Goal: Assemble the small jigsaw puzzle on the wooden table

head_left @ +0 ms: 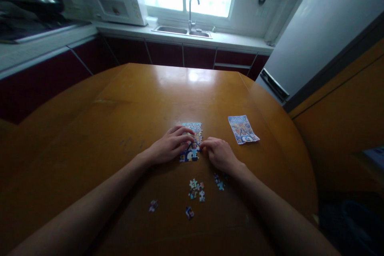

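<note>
A small, partly assembled jigsaw puzzle (193,130) lies in the middle of a brown wooden table (135,100). My left hand (170,145) rests on the puzzle's left side with fingers curled down onto the pieces. My right hand (218,153) touches the puzzle's right edge, fingertips pinched together against it; whether a piece sits between them is hidden. Several loose puzzle pieces (196,190) lie scattered on the table nearer to me, between my forearms.
A printed picture card (243,129) lies to the right of the puzzle. Behind the table runs a kitchen counter with a sink and tap (192,16) and a white microwave (118,7). A grey refrigerator (315,28) stands at the right.
</note>
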### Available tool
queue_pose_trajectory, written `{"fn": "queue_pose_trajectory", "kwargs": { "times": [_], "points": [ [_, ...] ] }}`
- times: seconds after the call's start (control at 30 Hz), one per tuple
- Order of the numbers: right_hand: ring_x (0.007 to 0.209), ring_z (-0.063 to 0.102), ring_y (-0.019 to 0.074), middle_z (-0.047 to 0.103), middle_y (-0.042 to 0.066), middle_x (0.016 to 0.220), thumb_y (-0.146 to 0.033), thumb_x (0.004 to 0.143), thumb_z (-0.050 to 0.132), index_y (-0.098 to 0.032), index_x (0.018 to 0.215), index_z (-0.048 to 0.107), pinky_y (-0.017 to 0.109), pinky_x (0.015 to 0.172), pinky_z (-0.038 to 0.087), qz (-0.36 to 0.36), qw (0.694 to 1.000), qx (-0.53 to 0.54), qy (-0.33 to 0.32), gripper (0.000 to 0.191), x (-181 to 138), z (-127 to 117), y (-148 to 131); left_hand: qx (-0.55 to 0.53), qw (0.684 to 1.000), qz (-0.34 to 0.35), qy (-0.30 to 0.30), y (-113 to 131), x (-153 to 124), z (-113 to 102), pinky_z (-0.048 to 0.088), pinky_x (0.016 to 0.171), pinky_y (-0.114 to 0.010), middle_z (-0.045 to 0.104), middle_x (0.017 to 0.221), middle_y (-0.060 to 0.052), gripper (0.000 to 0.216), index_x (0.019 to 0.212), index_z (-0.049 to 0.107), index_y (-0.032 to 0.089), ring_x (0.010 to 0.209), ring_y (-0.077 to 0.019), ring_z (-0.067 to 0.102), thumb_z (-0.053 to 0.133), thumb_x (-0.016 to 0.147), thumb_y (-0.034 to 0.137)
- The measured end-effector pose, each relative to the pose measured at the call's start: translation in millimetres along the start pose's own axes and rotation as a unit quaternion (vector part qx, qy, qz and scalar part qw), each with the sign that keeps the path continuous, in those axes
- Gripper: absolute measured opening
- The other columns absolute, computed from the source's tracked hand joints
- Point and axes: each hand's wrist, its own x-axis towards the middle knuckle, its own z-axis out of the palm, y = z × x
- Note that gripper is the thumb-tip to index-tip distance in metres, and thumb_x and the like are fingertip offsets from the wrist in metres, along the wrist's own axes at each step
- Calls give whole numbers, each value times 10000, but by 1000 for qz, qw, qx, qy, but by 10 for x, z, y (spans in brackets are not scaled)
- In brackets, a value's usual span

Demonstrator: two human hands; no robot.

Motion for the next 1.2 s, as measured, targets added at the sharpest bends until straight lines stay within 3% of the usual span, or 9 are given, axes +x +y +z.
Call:
{"fn": "queue_pose_trajectory", "kwargs": {
  "times": [0.13, 0.3, 0.5, 0.57, 0.67, 0.77, 0.83, 0.97, 1.2],
  "points": [
    [820, 637, 178, 731, 17, 855, -75, 833, 490, -235, 828, 756, 283, 747, 412, 16, 996, 88, 28, 311, 38, 45, 79, 0, 1000, -5, -1, 1, -4, -2, 370, 1111, -471, 587, 1324, -34, 217, 1139, 658, 298, 1268, -257, 442, 464, 1044, 301],
    [726, 626, 174, 710, 23, 736, -101, 787, 459, -196, 713, 717, 282, 697, 428, 45, 963, 244, 104, 285, 139, 123, 238, -3, 1000, -11, -4, -3, -10, -5, 370, 1108, -469, 586, 1330, -27, 216, 1133, 666, 307, 1269, -257, 445, 472, 1039, 307],
    [639, 537, 153, 633, 11, 636, -160, 717, 468, -193, 650, 707, 277, 620, 374, 57, 937, 326, 113, 250, 200, 100, 272, -4, 1000, -11, -3, 18, -2, -13, 366, 1108, -461, 594, 1314, -34, 223, 1124, 666, 297, 1266, -254, 451, 458, 1045, 308],
    [564, 452, 130, 551, -9, 568, -181, 678, 491, -189, 638, 704, 265, 554, 313, 89, 909, 391, 109, 216, 219, 49, 286, -3, 1000, -9, -2, 24, 2, -15, 368, 1106, -454, 597, 1311, -37, 225, 1126, 664, 291, 1261, -251, 455, 454, 1046, 307],
    [503, 342, 99, 466, -33, 533, -193, 623, 544, -181, 637, 684, 251, 497, 212, 151, 837, 517, 97, 141, 245, -56, 346, -6, 1000, -6, -1, 25, 5, -17, 375, 1097, -438, 607, 1295, -42, 232, 1125, 668, 285, 1247, -246, 470, 450, 1047, 306],
    [517, 340, 87, 461, -36, 550, -166, 582, 602, -171, 650, 660, 236, 500, 197, 177, 768, 608, 91, 90, 255, -147, 421, -8, 1000, -9, 5, 21, 9, -16, 382, 1086, -423, 622, 1270, -42, 242, 1117, 672, 279, 1232, -240, 485, 441, 1051, 308],
    [528, 347, 84, 458, -38, 558, -146, 573, 622, -167, 663, 648, 229, 510, 212, 179, 744, 638, 87, 96, 254, -177, 457, -8, 1000, -11, 7, 17, 12, -13, 386, 1079, -419, 633, 1248, -44, 248, 1116, 670, 272, 1212, -234, 501, 432, 1055, 307],
    [532, 338, 88, 446, -43, 560, -138, 575, 623, -173, 671, 636, 231, 514, 217, 178, 733, 652, 80, 103, 253, -176, 481, -16, 1000, -12, 16, 14, 18, -7, 407, 1059, -418, 641, 1225, -45, 244, 1109, 662, 260, 1178, -227, 528, 431, 1055, 315],
    [529, 327, 98, 430, -44, 577, -185, 573, 610, -193, 694, 608, 246, 517, 236, 182, 756, 624, 75, 121, 261, -184, 461, -33, 999, -11, 24, 24, 23, -11, 415, 1061, -443, 638, 1234, -44, 229, 1105, 671, 268, 1181, -238, 535, 454, 1040, 308]
  ]
}}
